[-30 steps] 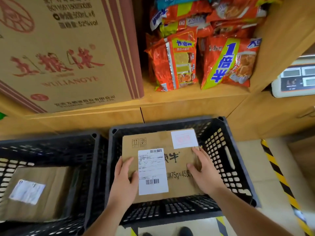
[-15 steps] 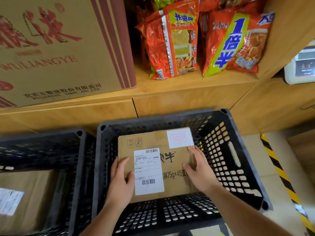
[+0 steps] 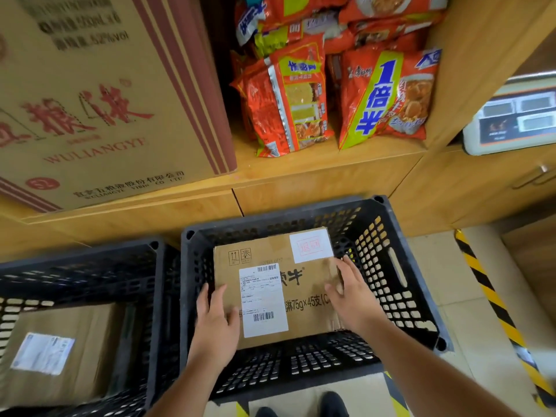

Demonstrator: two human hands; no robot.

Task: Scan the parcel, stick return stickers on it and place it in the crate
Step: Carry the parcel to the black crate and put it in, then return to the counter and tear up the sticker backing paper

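1. Since the earlier frames the parcel (image 3: pixel 298 284) sits lower in the crate (image 3: pixel 400 266) and both hands have loosened — the right hand (image 3: pixel 349 296) now lies over the right edge with fingers spread, no longer wrapped around the side.
2. Left hand (image 3: pixel 215 323): fingers extended and spread, resting flat on the near-left corner of the parcel, thumb touching the shipping label (image 3: pixel 263 300). It grips nothing.
3. Right hand: open, palm down, fingertips on the parcel's right side just below the return sticker (image 3: pixel 311 245). Whether it presses down cannot be told.
4. Parcel position: inside the black crate, top face up, left of centre, with a gap to the right wall.
5. Return sticker: white with a red stamp, on the far-right corner of the parcel.
6. Second crate (image 3: pixel 90 266) stands touching the first on its left — it holds another labelled carton (image 3: pixel 63 353).
7. Far side: a wooden shelf (image 3: pixel 301 173) carries a large carton (image 3: pixel 99 100) and red noodle packs (image 3: pixel 288 100).
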